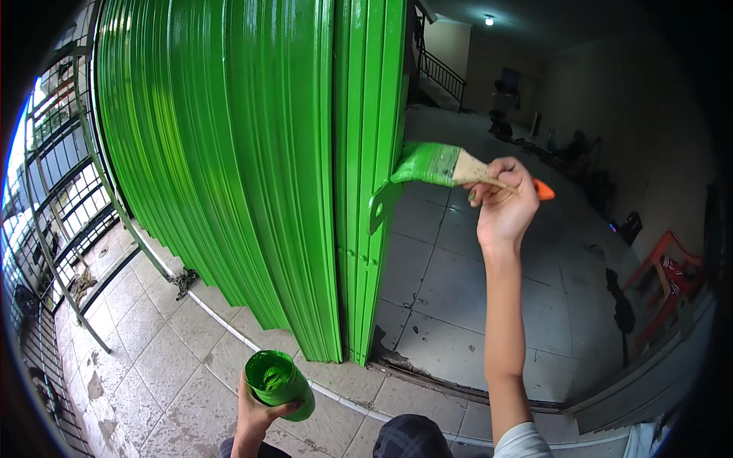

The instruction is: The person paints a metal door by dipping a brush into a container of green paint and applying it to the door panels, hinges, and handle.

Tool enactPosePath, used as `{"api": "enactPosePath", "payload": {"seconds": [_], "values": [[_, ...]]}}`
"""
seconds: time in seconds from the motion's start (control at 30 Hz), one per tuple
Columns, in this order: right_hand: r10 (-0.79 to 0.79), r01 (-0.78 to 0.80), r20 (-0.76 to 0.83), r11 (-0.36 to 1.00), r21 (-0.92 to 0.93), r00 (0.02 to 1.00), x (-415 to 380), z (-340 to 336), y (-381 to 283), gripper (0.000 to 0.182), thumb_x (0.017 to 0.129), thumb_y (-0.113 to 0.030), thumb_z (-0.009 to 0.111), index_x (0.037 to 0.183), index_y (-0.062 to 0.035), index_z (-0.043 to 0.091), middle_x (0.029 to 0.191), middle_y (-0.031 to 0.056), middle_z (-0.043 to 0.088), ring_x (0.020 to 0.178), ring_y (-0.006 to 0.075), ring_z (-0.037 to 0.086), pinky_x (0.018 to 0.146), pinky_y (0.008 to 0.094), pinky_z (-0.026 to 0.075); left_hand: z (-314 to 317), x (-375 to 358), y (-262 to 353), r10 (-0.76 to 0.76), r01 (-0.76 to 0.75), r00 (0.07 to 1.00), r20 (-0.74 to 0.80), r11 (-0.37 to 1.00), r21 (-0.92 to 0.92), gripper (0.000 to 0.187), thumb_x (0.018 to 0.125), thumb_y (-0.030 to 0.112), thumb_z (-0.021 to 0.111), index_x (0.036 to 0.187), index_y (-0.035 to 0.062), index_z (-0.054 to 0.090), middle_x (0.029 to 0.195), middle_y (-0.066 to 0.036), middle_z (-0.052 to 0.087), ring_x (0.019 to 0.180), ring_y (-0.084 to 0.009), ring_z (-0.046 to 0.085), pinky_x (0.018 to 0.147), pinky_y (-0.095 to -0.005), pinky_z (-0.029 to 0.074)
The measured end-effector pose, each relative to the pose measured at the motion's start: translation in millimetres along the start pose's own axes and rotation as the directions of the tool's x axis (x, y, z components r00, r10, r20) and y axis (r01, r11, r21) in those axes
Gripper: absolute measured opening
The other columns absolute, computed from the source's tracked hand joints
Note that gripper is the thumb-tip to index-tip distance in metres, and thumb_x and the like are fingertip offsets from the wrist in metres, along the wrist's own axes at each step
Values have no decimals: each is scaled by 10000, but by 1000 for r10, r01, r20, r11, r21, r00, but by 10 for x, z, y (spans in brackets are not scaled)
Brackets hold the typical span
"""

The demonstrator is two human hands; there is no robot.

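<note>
My right hand [508,200] is closed around the handle of a wide paintbrush [469,166], whose end is orange. Green paint covers its bristles, and their tip touches the edge of the green folding metal door [229,153], just above a tab with a hole [377,212]. Low in the view, my left hand [256,412] grips a green-coated can [294,397] from its near side. The can is open at the top and has green paint inside.
Left of the door stands a black metal fence [92,252] on pale floor tiles. A floor track [427,385] runs across the doorway. Inside are a grey tiled floor [458,267], a staircase railing [441,74] and a red chair [663,282] at right.
</note>
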State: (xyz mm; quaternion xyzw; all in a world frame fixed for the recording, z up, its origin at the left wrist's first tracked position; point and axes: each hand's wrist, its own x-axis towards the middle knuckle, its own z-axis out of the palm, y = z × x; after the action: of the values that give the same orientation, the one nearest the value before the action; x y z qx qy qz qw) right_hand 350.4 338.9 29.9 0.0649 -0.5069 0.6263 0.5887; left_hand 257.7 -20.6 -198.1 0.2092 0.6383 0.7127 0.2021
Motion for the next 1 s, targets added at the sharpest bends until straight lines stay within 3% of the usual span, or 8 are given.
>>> {"api": "enactPosePath", "payload": {"seconds": [0.2,0.37,0.43,0.5,0.73,0.83,0.87,1.0], "values": [[-216,206,61,970,131,975,406,216,-290,173,781,-136,414,774,-12,534,739,87,569,546,237,573,507,326,424,-257,115,-262,40,-39,998,41,999,-25,883,445,39,894,1200,20,435,1094,-117,597,1018,-222,601,913,-389,494],[-338,374,-180,896,239,924,262,223,-572,132,766,-180,464,800,-62,513,768,46,548,629,224,553,531,307,370,-194,351,373,139,-139,990,2,988,69,925,432,68,903,1211,10,407,1109,-121,584,1024,-224,599,921,-380,491],[-183,255,-220,896,365,958,167,286,-691,132,767,-188,465,797,-63,494,739,37,510,631,232,536,522,308,386,-91,457,812,214,-221,975,60,964,149,933,470,135,916,1222,11,377,1120,-127,570,1040,-222,587,925,-362,477],[7,76,-280,955,286,960,-12,571,-901,138,753,-185,468,794,-54,482,712,50,469,589,239,520,461,337,427,-29,573,1350,328,-336,941,77,897,286,926,483,164,917,1224,13,382,1152,-136,555,1069,-234,571,926,-365,469],[268,-258,-134,962,88,954,228,1549,-1977,375,698,-171,505,902,126,607,828,235,649,561,356,636,477,411,555,54,536,3438,372,-353,926,59,804,477,918,499,185,910,1237,32,387,1179,-145,534,1092,-264,555,946,-374,454],[431,-430,5,902,-34,902,698,2059,-2563,382,706,-158,520,938,134,605,825,242,652,597,357,651,516,409,575,186,411,4310,405,-367,914,28,795,484,912,508,184,907,1240,33,385,1176,-141,535,1086,-260,558,937,-374,461],[424,-425,-23,905,-29,905,863,2316,-2744,273,763,-164,518,847,86,588,760,180,633,498,327,615,423,381,547,223,353,4574,409,-365,912,20,788,497,910,516,191,905,1245,34,383,1188,-143,537,1085,-263,563,931,-377,468],[503,-502,-40,850,-159,863,1432,2818,-3472,319,827,-213,523,837,96,605,754,195,643,530,295,637,429,351,535,360,104,5632,403,-341,915,9,761,551,922,524,220,904,1263,46,381,1264,-164,515,1128,-283,552,942,-389,465]]}}
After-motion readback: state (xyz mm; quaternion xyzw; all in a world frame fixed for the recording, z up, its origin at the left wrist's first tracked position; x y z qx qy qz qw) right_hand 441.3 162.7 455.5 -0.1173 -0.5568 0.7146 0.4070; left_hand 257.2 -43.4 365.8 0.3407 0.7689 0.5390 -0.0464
